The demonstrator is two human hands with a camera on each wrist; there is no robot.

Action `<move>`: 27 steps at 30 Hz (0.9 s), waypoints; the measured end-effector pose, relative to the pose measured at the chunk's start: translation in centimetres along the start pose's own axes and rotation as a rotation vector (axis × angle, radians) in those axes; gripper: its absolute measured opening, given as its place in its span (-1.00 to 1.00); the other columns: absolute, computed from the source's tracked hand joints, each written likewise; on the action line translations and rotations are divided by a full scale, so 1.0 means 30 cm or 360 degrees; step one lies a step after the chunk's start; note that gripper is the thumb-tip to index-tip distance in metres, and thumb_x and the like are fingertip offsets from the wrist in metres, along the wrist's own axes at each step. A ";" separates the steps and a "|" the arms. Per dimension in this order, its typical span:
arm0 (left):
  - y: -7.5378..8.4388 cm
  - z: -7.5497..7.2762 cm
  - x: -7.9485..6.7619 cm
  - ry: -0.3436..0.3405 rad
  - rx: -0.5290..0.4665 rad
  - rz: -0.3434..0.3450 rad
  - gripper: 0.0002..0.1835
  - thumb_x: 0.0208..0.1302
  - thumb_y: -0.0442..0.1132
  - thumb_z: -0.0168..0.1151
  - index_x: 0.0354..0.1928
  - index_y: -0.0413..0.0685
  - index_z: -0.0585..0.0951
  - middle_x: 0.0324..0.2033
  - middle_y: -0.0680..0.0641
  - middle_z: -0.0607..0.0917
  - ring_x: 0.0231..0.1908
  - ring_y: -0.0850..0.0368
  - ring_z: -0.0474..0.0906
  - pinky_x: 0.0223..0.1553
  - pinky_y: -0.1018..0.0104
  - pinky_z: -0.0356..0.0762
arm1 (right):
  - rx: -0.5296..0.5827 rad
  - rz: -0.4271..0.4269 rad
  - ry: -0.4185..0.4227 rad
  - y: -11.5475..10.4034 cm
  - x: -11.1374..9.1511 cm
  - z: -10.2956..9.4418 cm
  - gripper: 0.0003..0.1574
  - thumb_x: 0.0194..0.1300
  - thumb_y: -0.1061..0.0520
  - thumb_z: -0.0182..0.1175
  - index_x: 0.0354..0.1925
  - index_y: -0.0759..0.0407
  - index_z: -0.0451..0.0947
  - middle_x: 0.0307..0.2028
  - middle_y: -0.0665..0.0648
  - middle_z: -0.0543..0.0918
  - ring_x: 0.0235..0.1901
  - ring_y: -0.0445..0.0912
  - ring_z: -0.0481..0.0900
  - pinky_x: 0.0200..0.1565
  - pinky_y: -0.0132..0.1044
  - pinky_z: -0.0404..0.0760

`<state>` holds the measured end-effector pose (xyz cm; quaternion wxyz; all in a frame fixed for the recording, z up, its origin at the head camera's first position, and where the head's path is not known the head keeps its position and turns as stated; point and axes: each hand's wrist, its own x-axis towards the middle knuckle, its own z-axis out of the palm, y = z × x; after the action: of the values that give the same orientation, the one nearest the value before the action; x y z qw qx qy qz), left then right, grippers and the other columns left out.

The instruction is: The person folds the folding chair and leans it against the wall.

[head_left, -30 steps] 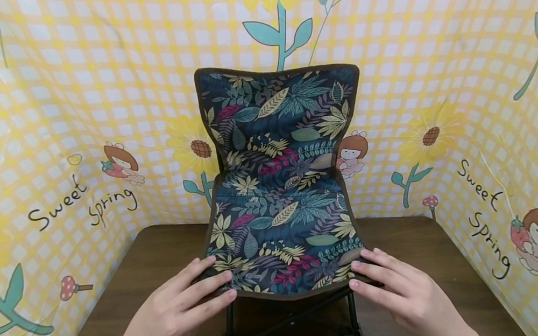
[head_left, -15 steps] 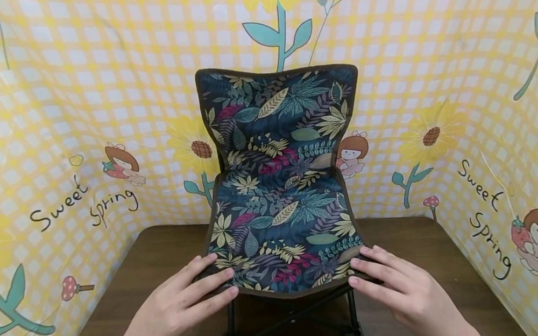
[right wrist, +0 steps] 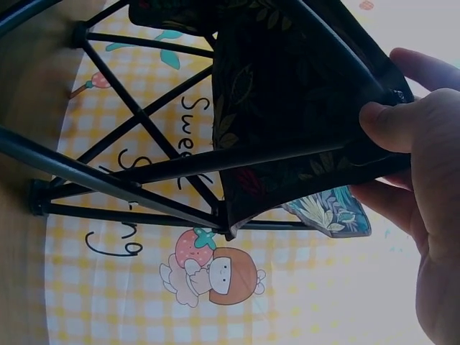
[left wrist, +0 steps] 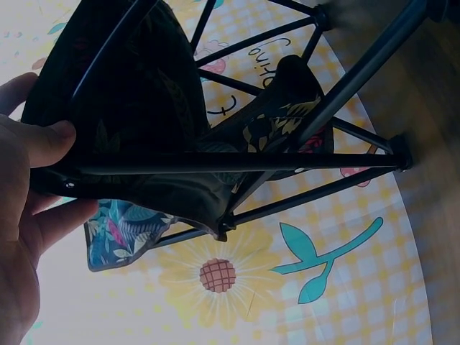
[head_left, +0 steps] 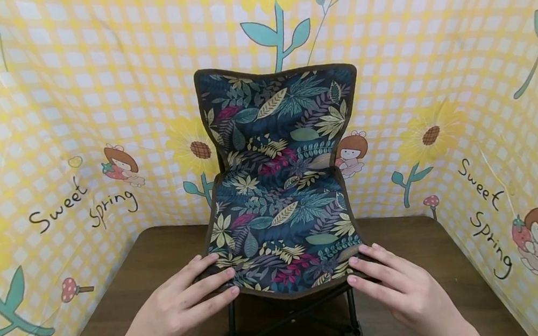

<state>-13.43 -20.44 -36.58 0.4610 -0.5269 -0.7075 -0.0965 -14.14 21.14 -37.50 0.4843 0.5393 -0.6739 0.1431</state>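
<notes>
A small folding chair (head_left: 281, 226) with dark leaf-print fabric and brown edging stands upright and unfolded, its seat towards me. My left hand (head_left: 170, 307) grips the seat's front left corner, fingers spread over the fabric. At the front right corner, my right hand (head_left: 404, 285) holds the seat in the same way. The left wrist view has the left thumb (left wrist: 54, 142) under the corner, against the frame's underside. Likewise, the right thumb (right wrist: 384, 122) presses from below in the right wrist view. Black crossed legs (head_left: 290, 320) show beneath the seat; the rear legs are hidden in the head view.
The chair stands on a dark brown wooden table (head_left: 429, 261) with rounded far corners. A yellow checked cloth (head_left: 145, 93) printed with sunflowers, girls and "Sweet Spring" hangs close behind and along both sides.
Both hands keep their hold on the seat corners and the chair stays in place. Only a very slight shift of the head view shows.
</notes>
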 end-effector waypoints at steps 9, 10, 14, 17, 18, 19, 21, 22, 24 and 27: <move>0.000 -0.004 0.003 -0.0001 -0.0080 0.0036 -0.63 0.62 -0.29 -0.08 0.14 -0.07 0.72 0.11 -0.17 0.73 0.12 -0.26 0.63 0.53 0.05 0.18 | 0.0046 -0.0045 0.0004 0.005 0.010 -0.011 -0.66 0.59 0.28 0.01 0.03 0.24 0.74 -0.02 0.34 0.75 0.07 0.25 0.68 0.39 -0.05 0.46; 0.001 -0.004 0.003 -0.0003 -0.0082 0.0033 -0.63 0.62 -0.28 -0.08 0.15 -0.07 0.72 0.11 -0.17 0.73 0.12 -0.27 0.63 0.53 0.04 0.18 | 0.0053 -0.0049 0.0002 0.005 0.011 -0.011 -0.66 0.59 0.28 0.01 0.02 0.25 0.74 -0.02 0.35 0.75 0.08 0.24 0.68 0.39 -0.04 0.45; 0.005 -0.004 0.003 -0.0014 -0.0085 0.0021 -0.63 0.62 -0.29 -0.09 0.16 -0.07 0.71 0.12 -0.17 0.72 0.12 -0.27 0.62 0.53 0.04 0.16 | 0.0067 -0.0060 -0.0006 0.007 0.020 -0.013 -0.65 0.59 0.28 0.01 0.02 0.26 0.73 -0.01 0.35 0.75 0.10 0.23 0.68 0.41 -0.06 0.43; 0.007 -0.003 0.004 -0.0015 -0.0088 0.0015 -0.63 0.62 -0.29 -0.09 0.16 -0.08 0.71 0.13 -0.17 0.72 0.13 -0.28 0.62 0.53 0.03 0.16 | 0.0073 -0.0066 -0.0001 0.007 0.025 -0.011 -0.66 0.59 0.28 0.01 0.02 0.26 0.73 -0.02 0.35 0.75 0.09 0.23 0.68 0.40 -0.05 0.44; 0.008 -0.004 0.004 -0.0015 -0.0091 0.0010 -0.63 0.62 -0.28 -0.09 0.16 -0.09 0.71 0.13 -0.17 0.72 0.13 -0.28 0.61 0.53 0.03 0.16 | 0.0075 -0.0070 0.0003 0.008 0.026 -0.010 -0.66 0.59 0.28 0.01 0.02 0.26 0.73 -0.02 0.36 0.75 0.08 0.23 0.68 0.40 -0.05 0.44; 0.007 -0.003 0.004 -0.0012 -0.0092 0.0009 -0.63 0.62 -0.28 -0.09 0.16 -0.09 0.71 0.13 -0.17 0.72 0.13 -0.28 0.61 0.53 0.02 0.16 | 0.0079 -0.0070 0.0003 0.009 0.026 -0.008 -0.66 0.59 0.28 0.01 0.02 0.26 0.73 -0.02 0.36 0.75 0.08 0.23 0.68 0.39 -0.04 0.45; 0.006 0.000 0.006 0.0000 -0.0097 0.0011 -0.64 0.62 -0.29 -0.08 0.15 -0.09 0.71 0.12 -0.17 0.73 0.14 -0.28 0.61 0.53 0.01 0.16 | 0.0094 -0.0071 0.0005 0.009 0.028 -0.007 -0.66 0.59 0.29 0.01 0.02 0.27 0.73 -0.02 0.36 0.75 0.08 0.24 0.68 0.40 -0.02 0.44; 0.006 -0.001 0.006 0.0000 -0.0103 0.0006 -0.64 0.62 -0.28 -0.08 0.15 -0.09 0.71 0.12 -0.16 0.73 0.13 -0.28 0.61 0.53 0.01 0.16 | 0.0106 -0.0071 0.0005 0.010 0.029 -0.006 -0.66 0.59 0.29 0.01 0.02 0.28 0.73 -0.02 0.37 0.74 0.09 0.25 0.67 0.41 -0.01 0.42; 0.005 0.000 0.006 0.0000 -0.0117 0.0001 -0.64 0.62 -0.28 -0.07 0.15 -0.09 0.71 0.12 -0.16 0.73 0.14 -0.28 0.60 0.53 0.00 0.15 | 0.0126 -0.0068 -0.0001 0.011 0.030 -0.006 -0.66 0.59 0.29 0.01 0.02 0.29 0.73 -0.01 0.38 0.74 0.10 0.25 0.67 0.42 0.00 0.40; 0.003 -0.001 0.008 -0.0024 -0.0142 -0.0016 -0.64 0.62 -0.26 -0.08 0.17 -0.09 0.70 0.14 -0.16 0.72 0.17 -0.27 0.58 0.54 0.00 0.12 | 0.0152 -0.0058 -0.0016 0.014 0.031 -0.007 -0.65 0.60 0.28 0.00 0.03 0.30 0.72 0.01 0.39 0.73 0.11 0.27 0.65 0.44 0.02 0.37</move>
<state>-13.33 -20.27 -36.42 0.4311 -0.5441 -0.7086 -0.1265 -14.36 20.90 -36.50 0.4571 0.5748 -0.6587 0.1635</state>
